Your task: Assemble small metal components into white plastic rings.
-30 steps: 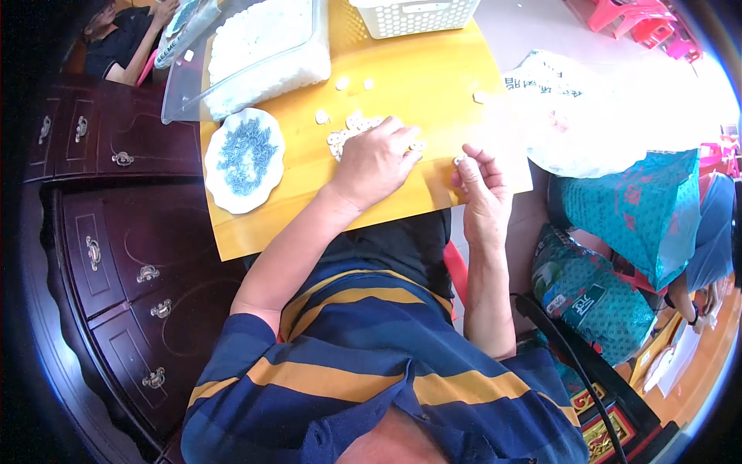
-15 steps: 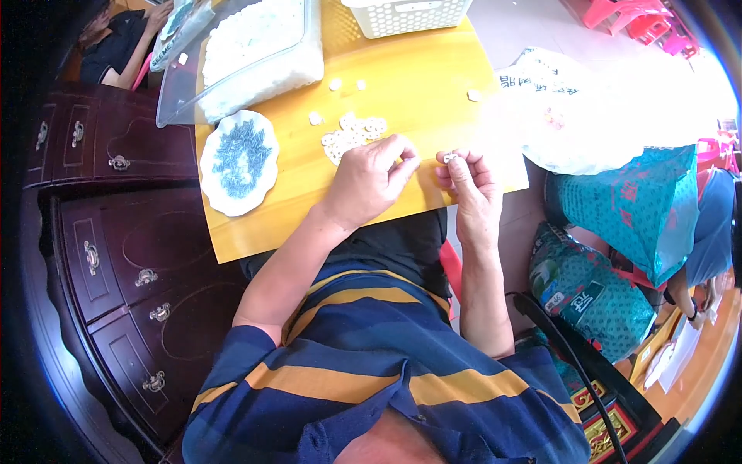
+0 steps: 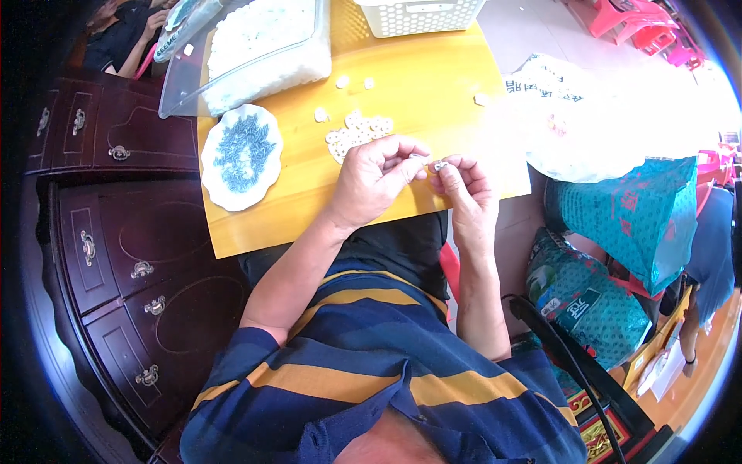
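My left hand (image 3: 375, 176) is closed in a pinch above the front of the yellow table (image 3: 294, 213). What its fingertips hold, if anything, is too small to make out. Almost touching it, my right hand (image 3: 470, 189) pinches a small whitish piece (image 3: 440, 165) between thumb and fingers. Just beyond the left hand lies a cluster of small round white pieces (image 3: 355, 133), many with a dark spot in the middle. To the left, a white scalloped dish (image 3: 267, 182) holds a heap of thin grey-blue pieces (image 3: 241, 151) that look like small screws or pins.
A clear plastic bin (image 3: 323, 46) full of white pieces stands at the far left of the table, beside a white perforated basket (image 3: 421, 22). Several loose white pieces lie nearby. Dark drawers (image 3: 124, 255) stand left; teal bags (image 3: 618, 213) and a white sack (image 3: 580, 127) are right. Other people are at both sides.
My left hand's fingertips have moved right and my right hand's slightly left, so they now almost meet. The view has shifted slightly.
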Demonstrator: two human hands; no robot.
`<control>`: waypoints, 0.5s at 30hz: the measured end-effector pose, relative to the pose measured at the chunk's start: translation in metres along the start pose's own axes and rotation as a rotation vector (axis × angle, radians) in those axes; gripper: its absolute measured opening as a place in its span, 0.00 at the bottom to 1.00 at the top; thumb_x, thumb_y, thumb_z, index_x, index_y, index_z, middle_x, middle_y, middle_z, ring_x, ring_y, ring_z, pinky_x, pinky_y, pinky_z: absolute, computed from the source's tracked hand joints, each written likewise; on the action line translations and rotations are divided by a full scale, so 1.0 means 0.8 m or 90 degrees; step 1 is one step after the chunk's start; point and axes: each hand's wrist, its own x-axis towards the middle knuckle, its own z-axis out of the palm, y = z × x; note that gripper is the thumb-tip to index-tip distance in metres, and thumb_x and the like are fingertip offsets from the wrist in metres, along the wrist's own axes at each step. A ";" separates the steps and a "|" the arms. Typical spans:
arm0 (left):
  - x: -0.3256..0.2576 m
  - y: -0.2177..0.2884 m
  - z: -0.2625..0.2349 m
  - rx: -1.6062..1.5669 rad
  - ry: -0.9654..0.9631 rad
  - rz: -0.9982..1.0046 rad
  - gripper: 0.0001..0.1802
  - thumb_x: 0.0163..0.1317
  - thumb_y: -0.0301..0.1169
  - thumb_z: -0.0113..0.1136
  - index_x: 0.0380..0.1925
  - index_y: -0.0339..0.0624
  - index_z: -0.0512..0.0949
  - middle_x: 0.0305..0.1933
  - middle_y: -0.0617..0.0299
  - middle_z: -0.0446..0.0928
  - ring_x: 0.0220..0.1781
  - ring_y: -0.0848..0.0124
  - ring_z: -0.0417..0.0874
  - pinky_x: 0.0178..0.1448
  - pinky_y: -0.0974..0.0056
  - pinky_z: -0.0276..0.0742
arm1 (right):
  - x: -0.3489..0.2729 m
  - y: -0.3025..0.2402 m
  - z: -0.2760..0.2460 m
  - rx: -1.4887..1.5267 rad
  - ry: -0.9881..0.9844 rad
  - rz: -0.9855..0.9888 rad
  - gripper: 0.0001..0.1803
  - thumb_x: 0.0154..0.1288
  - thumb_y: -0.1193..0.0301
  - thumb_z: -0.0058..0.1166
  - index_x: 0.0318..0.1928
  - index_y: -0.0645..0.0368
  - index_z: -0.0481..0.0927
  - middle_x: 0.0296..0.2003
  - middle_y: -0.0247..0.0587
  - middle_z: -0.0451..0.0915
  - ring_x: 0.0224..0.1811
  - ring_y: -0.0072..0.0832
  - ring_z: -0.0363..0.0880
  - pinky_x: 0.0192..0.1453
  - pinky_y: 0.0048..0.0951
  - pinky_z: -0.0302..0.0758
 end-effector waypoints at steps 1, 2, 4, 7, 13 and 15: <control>0.000 0.001 -0.002 0.007 -0.018 -0.019 0.10 0.72 0.23 0.57 0.50 0.34 0.81 0.41 0.63 0.82 0.37 0.79 0.82 0.45 0.73 0.80 | -0.001 -0.002 0.001 0.000 0.001 0.000 0.07 0.74 0.72 0.57 0.48 0.61 0.80 0.41 0.37 0.86 0.39 0.20 0.83 0.49 0.22 0.78; 0.000 0.001 -0.003 0.008 -0.019 -0.019 0.10 0.72 0.23 0.57 0.50 0.34 0.81 0.41 0.63 0.82 0.37 0.79 0.82 0.45 0.73 0.80 | -0.001 -0.005 0.004 0.005 0.003 0.010 0.06 0.73 0.75 0.57 0.46 0.62 0.80 0.40 0.36 0.85 0.40 0.20 0.82 0.49 0.22 0.78; 0.002 0.003 -0.005 0.055 0.004 -0.016 0.11 0.72 0.23 0.55 0.51 0.34 0.81 0.40 0.64 0.81 0.37 0.80 0.81 0.44 0.73 0.79 | -0.001 -0.006 0.006 0.011 0.006 0.021 0.05 0.72 0.77 0.57 0.45 0.62 0.80 0.40 0.35 0.84 0.41 0.19 0.81 0.50 0.21 0.77; 0.005 0.014 -0.007 0.209 -0.003 0.079 0.11 0.72 0.22 0.54 0.51 0.34 0.81 0.39 0.64 0.80 0.36 0.80 0.79 0.43 0.73 0.78 | -0.001 -0.004 0.005 -0.006 0.007 0.019 0.05 0.71 0.77 0.58 0.45 0.63 0.80 0.40 0.34 0.84 0.41 0.19 0.81 0.50 0.21 0.77; 0.007 0.014 0.000 0.165 0.051 0.084 0.08 0.69 0.22 0.58 0.45 0.35 0.82 0.34 0.58 0.83 0.32 0.73 0.83 0.37 0.67 0.78 | -0.001 0.003 0.003 -0.020 -0.013 -0.004 0.06 0.74 0.73 0.57 0.47 0.62 0.81 0.39 0.35 0.85 0.39 0.18 0.82 0.48 0.20 0.77; 0.009 0.012 -0.004 0.184 0.032 0.097 0.08 0.68 0.22 0.59 0.45 0.34 0.83 0.34 0.57 0.83 0.32 0.72 0.83 0.37 0.67 0.78 | 0.000 0.001 0.004 -0.024 -0.015 -0.005 0.07 0.74 0.74 0.57 0.47 0.62 0.81 0.38 0.35 0.85 0.39 0.18 0.82 0.47 0.19 0.78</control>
